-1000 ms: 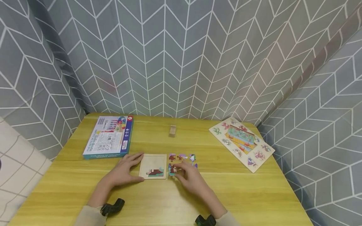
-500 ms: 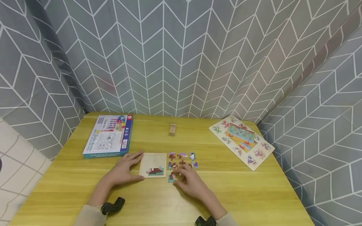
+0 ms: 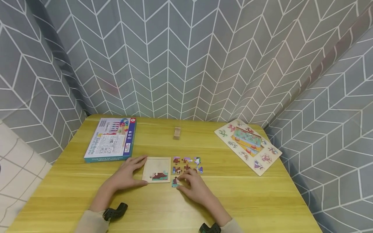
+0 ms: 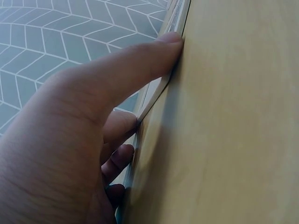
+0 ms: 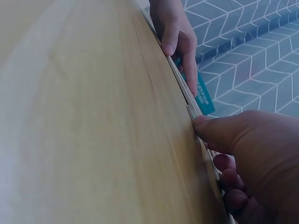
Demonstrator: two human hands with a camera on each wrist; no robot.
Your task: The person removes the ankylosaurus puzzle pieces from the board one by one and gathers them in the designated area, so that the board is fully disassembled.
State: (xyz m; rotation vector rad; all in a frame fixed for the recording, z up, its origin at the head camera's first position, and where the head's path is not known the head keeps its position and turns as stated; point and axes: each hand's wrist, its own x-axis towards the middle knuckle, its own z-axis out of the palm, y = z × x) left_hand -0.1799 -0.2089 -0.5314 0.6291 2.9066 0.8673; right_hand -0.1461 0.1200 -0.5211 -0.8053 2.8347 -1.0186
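Note:
A square wooden puzzle tray (image 3: 156, 165) lies on the table, with assembled brown and teal pieces (image 3: 160, 175) in its lower right corner. My left hand (image 3: 127, 174) holds the tray's left side between thumb and forefinger. In the left wrist view, its thumb (image 4: 163, 51) rests against the tray's edge. Just right of the tray, my right hand (image 3: 194, 186) pinches a brown and teal puzzle piece (image 3: 175, 182) low at the table. Its thumb (image 5: 210, 126) is seen on the piece's edge in the right wrist view. Several loose pieces (image 3: 176, 170) lie in rows above it, partly covered by the fingers.
A boxed toy set (image 3: 110, 140) lies at the back left. A small wooden block (image 3: 176, 133) is at the table's back middle. To the right lies an animal puzzle board (image 3: 257, 166) with colourful cards (image 3: 247, 139) on top. Patterned curtains (image 3: 180, 64) hang behind the table.
My right hand has drawn the brown and teal piece out of the loose group, toward me, then slightly left toward the tray. My left hand stays at the tray.

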